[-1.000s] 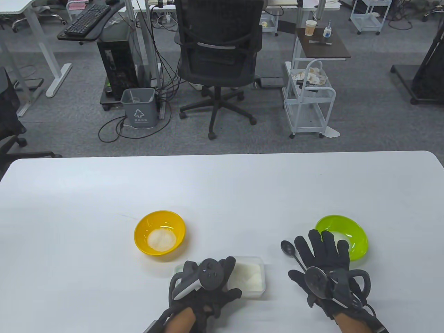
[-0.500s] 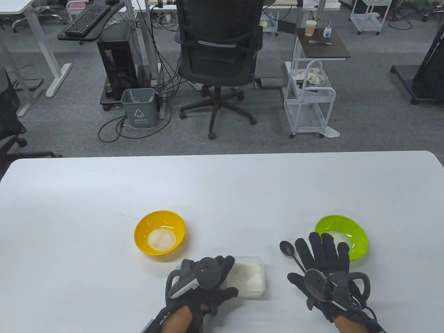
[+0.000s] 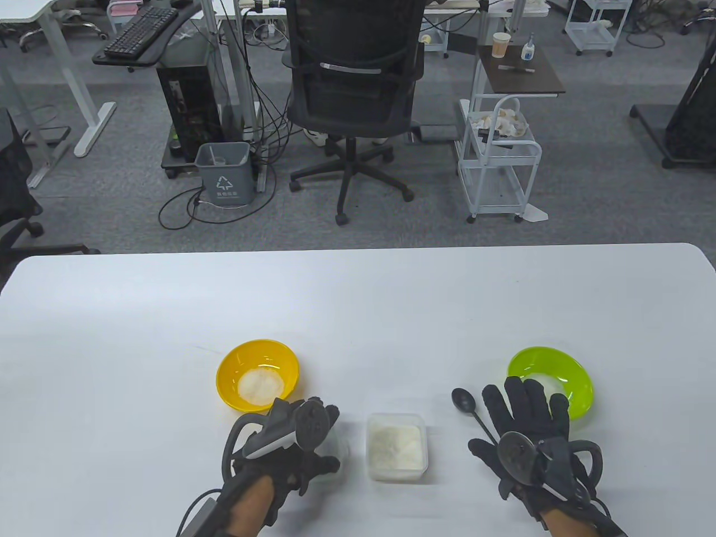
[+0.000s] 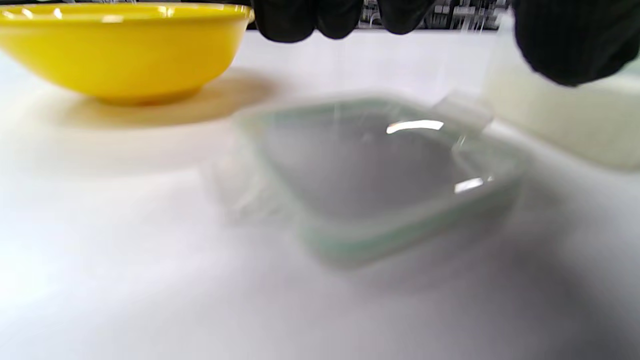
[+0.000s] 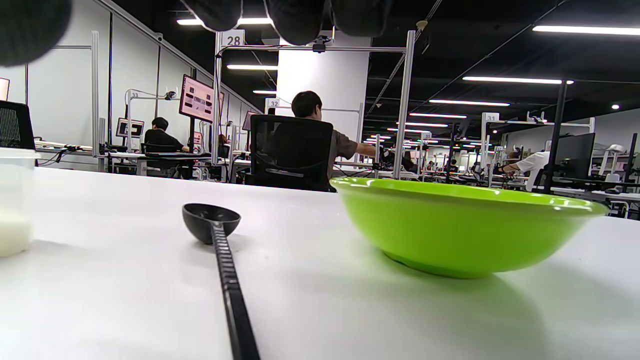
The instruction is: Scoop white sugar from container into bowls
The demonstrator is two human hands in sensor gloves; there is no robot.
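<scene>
An open clear container (image 3: 394,447) of white sugar sits near the table's front edge, and its side shows in the left wrist view (image 4: 560,120). Its clear lid (image 4: 380,175) lies just left of it under my left hand (image 3: 313,436). The fingers (image 4: 305,20) hover above the lid without touching. A yellow bowl (image 3: 257,373) with sugar stands behind the left hand. A black spoon (image 3: 464,400) lies left of a green bowl (image 3: 551,380), its handle (image 5: 232,300) running under my right hand (image 3: 528,408). That hand rests flat with its fingers spread.
The white table (image 3: 358,302) stretches far back behind the bowls. An office chair (image 3: 352,95), a white trolley (image 3: 498,168) and a grey bin (image 3: 224,173) stand on the floor beyond its far edge.
My left hand has moved left, off the sugar container, and the clear lid now lies beside it. The container stands fully uncovered. The right hand has barely moved.
</scene>
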